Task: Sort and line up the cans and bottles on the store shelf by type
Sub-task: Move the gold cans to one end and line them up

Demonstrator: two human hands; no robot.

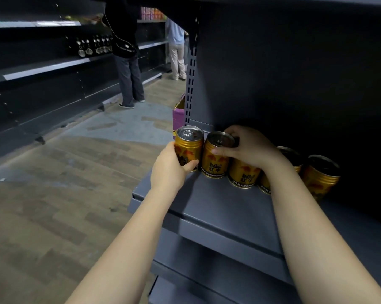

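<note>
aisle side: two people are seen standing far off by dark shelving with a row of dark bottles (94, 47); not part of the step.
purple carton: a purple box (177, 118) is seen on the floor just behind the shelf upright, left of the cans.
left hand: the left hand (169, 166) is wrapped around the lower body of the end Red Bull can (188, 148), thumb across the front; a firm grasp is shown.
end can: gold, upright or very slightly tilted, held at the far left corner of the grey shelf (207, 200); whether its base rests on the shelf cannot be told, since the hand covers it.
second can: the second Red Bull can (215, 160) stands just beside the end can, sides touching or nearly so.
right hand: the right hand (248, 148) is laid over the top rim of the second can, fingers curled down its front; gripped from above.
rest of row: a third can (243, 174) sits under the right wrist, then two more gold cans (320, 175) to the right, partly hidden by the forearm.
step: lining up same-type cans into a row at the left shelf end is judged to be in hand.
next move: the end can should be seated flush against the second, labels turned forward, while the second is steadied; care is needed near the shelf edge.
</note>
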